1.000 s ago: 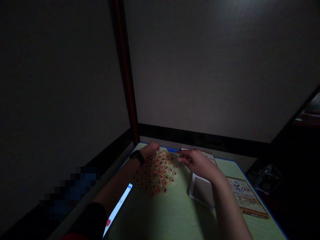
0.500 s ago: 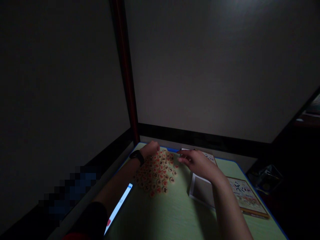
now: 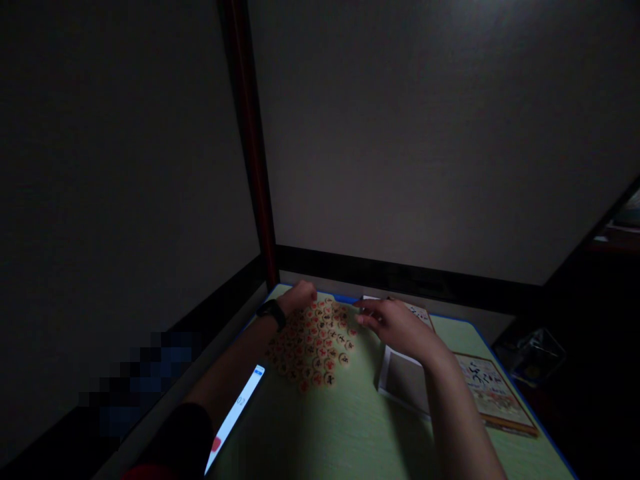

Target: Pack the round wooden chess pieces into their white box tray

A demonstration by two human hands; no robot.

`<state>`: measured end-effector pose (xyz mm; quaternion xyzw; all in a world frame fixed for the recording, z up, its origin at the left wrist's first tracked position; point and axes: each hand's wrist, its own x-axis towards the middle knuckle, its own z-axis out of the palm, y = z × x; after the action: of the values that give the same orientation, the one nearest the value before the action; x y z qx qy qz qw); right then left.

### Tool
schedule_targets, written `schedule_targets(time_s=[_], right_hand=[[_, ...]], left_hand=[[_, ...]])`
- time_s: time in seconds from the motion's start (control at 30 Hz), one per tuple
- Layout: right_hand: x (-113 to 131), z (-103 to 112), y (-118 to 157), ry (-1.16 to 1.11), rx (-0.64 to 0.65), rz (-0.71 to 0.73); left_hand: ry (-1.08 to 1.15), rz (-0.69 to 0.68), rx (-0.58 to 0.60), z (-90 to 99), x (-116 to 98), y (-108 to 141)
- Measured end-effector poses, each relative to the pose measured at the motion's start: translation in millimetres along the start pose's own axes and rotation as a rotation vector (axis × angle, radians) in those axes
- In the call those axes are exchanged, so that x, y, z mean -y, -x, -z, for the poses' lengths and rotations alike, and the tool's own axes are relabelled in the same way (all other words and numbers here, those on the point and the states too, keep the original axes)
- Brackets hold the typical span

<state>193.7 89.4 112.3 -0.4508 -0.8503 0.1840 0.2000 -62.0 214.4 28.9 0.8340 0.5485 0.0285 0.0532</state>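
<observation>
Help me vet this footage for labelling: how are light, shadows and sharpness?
Head view: dim overall, faint glow high on the grey wall; head view: the narrow white lit screen shines brightest; head view: shadow darkens the pale-green table beside the right forearm; head view: round, pale pieces with red or black characters look soft.

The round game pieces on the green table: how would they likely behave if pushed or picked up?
The round game pieces would probably slide rather than roll, since most lie with their marked faces up on the table. Pushing one would likely nudge others, as they sit crowded together. Their even, round outlines suggest they are stiff.
</observation>
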Motion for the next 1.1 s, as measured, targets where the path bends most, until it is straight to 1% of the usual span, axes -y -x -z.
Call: schedule_targets(time_s=[0.17,0.43,0.6,0.8,0.97,1.1], right_hand=[[-1,-1,-1,-0.009,-0.005,0.000],[1,0,0,-0.009,-0.009,0.009],[2,0,0,-0.015,-0.007,-0.004],[3,1,0,-0.007,0.015,0.001],[3,1,0,0.005,0.008,-0.001],[4,1,0,0.017,0.015,-0.010]], left_hand=[[-0.033,0.046,-0.006,1.7,5,4],[-0.069,0.099,0.038,-6.8,1,6],[-0.030,0.075,0.041,-4.9,4,1],[0.029,0.025,0.084,-2.6,5,0],[0.004,0.053,0.048,-3.2,2,4],[-0.032,0.068,0.027,0.2,-2,10]])
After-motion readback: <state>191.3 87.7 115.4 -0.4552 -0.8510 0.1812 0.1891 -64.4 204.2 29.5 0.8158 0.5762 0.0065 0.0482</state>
